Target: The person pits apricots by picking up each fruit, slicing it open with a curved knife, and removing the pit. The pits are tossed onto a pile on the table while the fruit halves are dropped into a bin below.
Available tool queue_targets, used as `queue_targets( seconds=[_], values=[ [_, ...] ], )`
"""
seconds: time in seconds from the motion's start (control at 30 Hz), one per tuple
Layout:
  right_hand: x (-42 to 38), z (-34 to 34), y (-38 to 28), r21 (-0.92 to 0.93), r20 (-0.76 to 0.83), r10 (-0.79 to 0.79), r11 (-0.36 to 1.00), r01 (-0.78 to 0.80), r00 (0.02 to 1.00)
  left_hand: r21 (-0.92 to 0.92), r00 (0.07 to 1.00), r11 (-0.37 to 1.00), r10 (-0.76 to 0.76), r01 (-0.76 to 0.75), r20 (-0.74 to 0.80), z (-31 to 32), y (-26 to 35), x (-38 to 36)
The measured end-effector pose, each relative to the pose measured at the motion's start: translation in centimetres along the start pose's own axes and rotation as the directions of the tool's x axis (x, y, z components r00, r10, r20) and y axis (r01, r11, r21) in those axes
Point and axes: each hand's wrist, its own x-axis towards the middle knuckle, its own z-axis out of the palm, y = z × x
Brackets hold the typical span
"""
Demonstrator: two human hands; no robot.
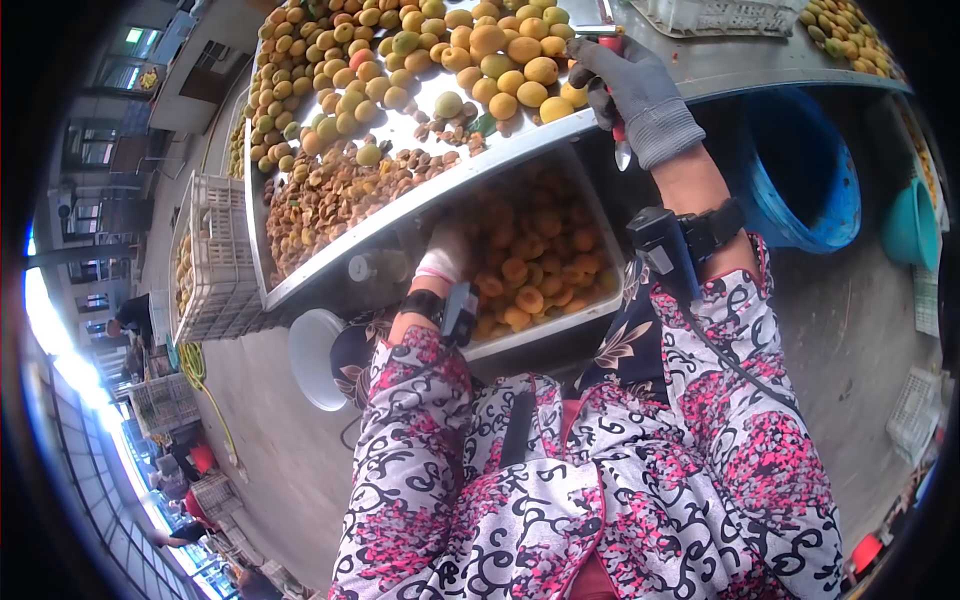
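Observation:
My right hand (pixel 630 95), in a grey glove, is closed around a red-handled tool (pixel 619 140) at the table's front edge, its metal tip pointing down. Whole yellow-orange fruits (pixel 541 71) lie beside it on the metal table. My left hand (pixel 444 250), in a white glove, reaches under the table rim at the left side of a white crate (pixel 590 312). Halved orange fruits (pixel 530 265) fill this crate. The left fingers are in shadow and cannot be made out. Brown pits (pixel 330 195) are heaped on the table's left part.
A blue bin (pixel 845 200) stands at the right, with a teal basin (pixel 910 228) beyond it. A white bucket (pixel 315 360) is below the table at the left. Stacked plastic crates (pixel 220 260) flank the table's left end. People are in the left background.

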Motion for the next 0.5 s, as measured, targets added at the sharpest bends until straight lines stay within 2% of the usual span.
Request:
queue_targets(
  seconds=[0.03,0.07,0.1,0.3,0.33,0.37,0.4,0.43,0.47,0.5],
  values=[
    [0.2,0.1,-0.1,-0.008,-0.002,0.009,1.0,-0.009,1.0,-0.131,0.98,0.991,-0.064,0.039,-0.189,-5.3,4.1,-1.6],
    [0.4,0.0,-0.1,-0.009,-0.006,0.012,1.0,-0.012,1.0,-0.265,0.922,0.963,-0.148,0.051,-0.358,-8.1,6.8,-2.2],
    [0.5,0.1,-0.2,-0.007,0.002,0.017,1.0,-0.017,1.0,-0.268,0.924,0.962,-0.148,0.052,-0.353,-7.7,7.3,-1.9],
    [1.0,0.3,0.0,-0.013,0.02,-0.017,1.0,0.018,1.0,-0.582,0.966,0.808,-0.074,-0.088,-0.249,-6.9,8.1,-0.8],
    [1.0,0.4,0.1,-0.034,0.039,-0.036,0.999,0.038,0.999,-0.581,0.965,0.81,-0.083,-0.08,-0.249,-6.1,9.2,-1.4],
    [0.8,0.5,0.1,-0.027,0.051,-0.036,0.999,0.037,0.998,-0.547,0.989,0.834,-0.131,0.076,-0.062,-5.0,11.0,-2.6],
    [0.5,0.6,0.0,-0.03,0.054,-0.038,0.999,0.04,0.998,-0.484,0.975,0.846,-0.188,0.224,0.123,-4.0,12.6,-3.8],
    [0.3,0.8,0.0,-0.034,0.058,-0.039,0.999,0.041,0.998,-0.248,0.979,0.966,-0.119,0.075,-0.165,-2.8,13.7,-4.9],
    [0.3,0.8,0.3,-0.031,0.072,-0.039,0.999,0.042,0.997,0.044,0.911,0.999,0.03,-0.013,-0.411,-2.4,14.3,-5.7],
    [0.3,1.0,0.6,-0.054,0.062,-0.05,0.997,0.054,0.997,0.043,0.91,0.999,0.02,-0.003,-0.415,-2.5,14.0,-5.9]
  ],
)
